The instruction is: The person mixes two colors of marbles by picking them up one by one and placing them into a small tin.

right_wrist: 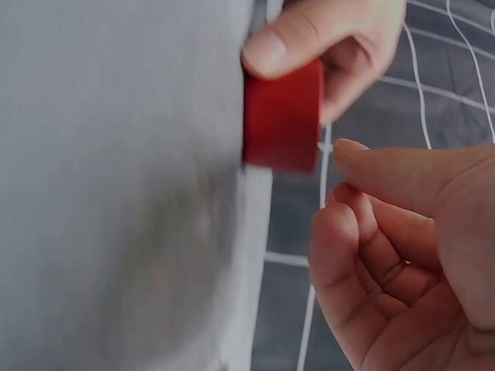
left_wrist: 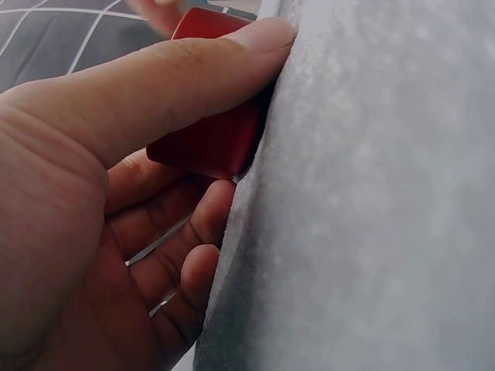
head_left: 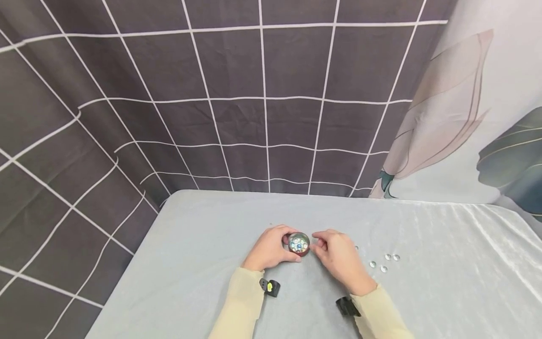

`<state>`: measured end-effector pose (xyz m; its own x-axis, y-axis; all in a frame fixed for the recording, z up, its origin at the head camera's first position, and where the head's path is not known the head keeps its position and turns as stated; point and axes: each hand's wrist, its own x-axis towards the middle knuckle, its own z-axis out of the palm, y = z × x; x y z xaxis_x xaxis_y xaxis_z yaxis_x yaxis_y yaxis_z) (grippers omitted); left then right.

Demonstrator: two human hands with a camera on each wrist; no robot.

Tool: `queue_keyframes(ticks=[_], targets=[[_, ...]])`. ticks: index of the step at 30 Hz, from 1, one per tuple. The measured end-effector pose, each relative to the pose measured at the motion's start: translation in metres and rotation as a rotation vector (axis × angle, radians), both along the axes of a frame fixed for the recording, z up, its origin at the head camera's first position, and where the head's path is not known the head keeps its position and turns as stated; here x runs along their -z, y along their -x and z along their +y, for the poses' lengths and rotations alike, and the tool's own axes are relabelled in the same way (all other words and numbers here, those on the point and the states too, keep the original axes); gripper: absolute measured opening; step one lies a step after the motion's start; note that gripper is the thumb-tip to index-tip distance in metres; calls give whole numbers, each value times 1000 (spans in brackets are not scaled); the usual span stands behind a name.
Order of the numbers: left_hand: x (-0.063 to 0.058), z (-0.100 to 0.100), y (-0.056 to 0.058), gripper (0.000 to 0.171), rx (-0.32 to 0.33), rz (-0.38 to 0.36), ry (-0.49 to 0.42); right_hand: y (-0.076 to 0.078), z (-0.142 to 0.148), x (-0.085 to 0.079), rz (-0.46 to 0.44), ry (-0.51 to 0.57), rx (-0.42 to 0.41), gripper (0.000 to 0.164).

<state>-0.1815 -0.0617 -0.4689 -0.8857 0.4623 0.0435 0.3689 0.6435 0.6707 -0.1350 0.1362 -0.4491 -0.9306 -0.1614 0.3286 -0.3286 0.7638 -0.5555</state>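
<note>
A small round red container (head_left: 298, 253) stands on the cloth, with several clear and bluish glass beads (head_left: 298, 245) inside. My left hand (head_left: 269, 247) grips it from the left, thumb on the near side and fingers around the far side. The left wrist view shows the thumb (left_wrist: 263, 35) across the red wall. Just right of the rim is my right hand (head_left: 338, 252), fingers bent, with a gap between thumb and index fingertip in the head view. Nothing shows held there. In the right wrist view the thumb tip (right_wrist: 348, 148) is close beside the container's upper edge.
Several clear glass beads (head_left: 384, 269) lie loose on the cloth to the right of my right hand. A pale grey velvety cloth (head_left: 203, 235) covers the table. Behind it hangs a dark curtain with a white grid (head_left: 237, 122), and a flower-patterned one (head_left: 449, 141) at the right.
</note>
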Motion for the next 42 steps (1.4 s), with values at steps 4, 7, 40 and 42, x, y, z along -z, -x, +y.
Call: queue_keyframes(ticks=[4, 7, 40, 42], targets=[[2, 0, -1, 60, 1, 8, -3, -1, 17, -6, 7, -12, 33, 18], [2, -1, -1, 60, 1, -7, -6, 0, 27, -9, 24, -12, 50, 18], [1, -1, -1, 61, -3, -19, 3, 7, 71, -8, -161, -82, 48, 26], [0, -1, -1, 61, -2, -18, 3, 7, 70, -6, -161, -86, 46, 27]])
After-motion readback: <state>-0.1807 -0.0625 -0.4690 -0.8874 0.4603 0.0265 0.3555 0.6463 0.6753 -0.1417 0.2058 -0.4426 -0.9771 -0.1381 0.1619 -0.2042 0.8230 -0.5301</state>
